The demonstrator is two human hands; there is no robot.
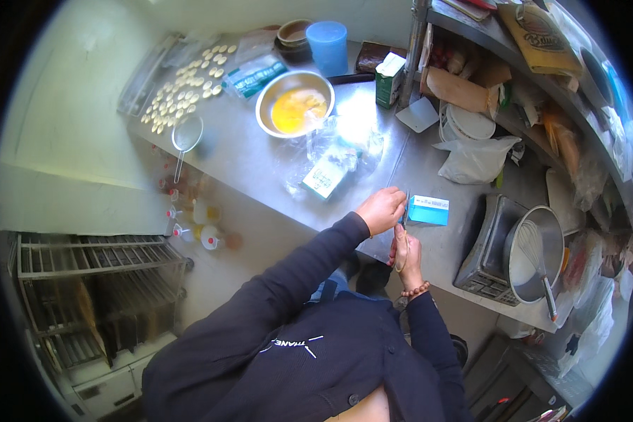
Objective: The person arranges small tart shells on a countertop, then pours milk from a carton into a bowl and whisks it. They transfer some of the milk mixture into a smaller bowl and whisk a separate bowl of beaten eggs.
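A blue-and-white carton [429, 212] lies on its side near the front edge of the steel worktop. My left hand [383, 210] grips its left end, fingers partly hidden behind the blades. Below it, my right hand [410, 257] holds scissors [406, 205] with a pale yellow loop handle, the dark blades pointing away from me across the carton's end. Whether the blades have cut into it cannot be seen. Left of my hands, a white-and-green carton [325, 176] rests among crumpled clear plastic. Farther back stands a steel bowl [262, 113] with yellow egg-like liquid and paler lumps.
Many small pale discs [182, 95] cover the far left of the worktop. A strainer [187, 133] overhangs the left edge. At right, a bowl [551, 232] with a whisk [533, 245] leans by a black crate [485, 248]. Loaded shelves [469, 24] rise behind.
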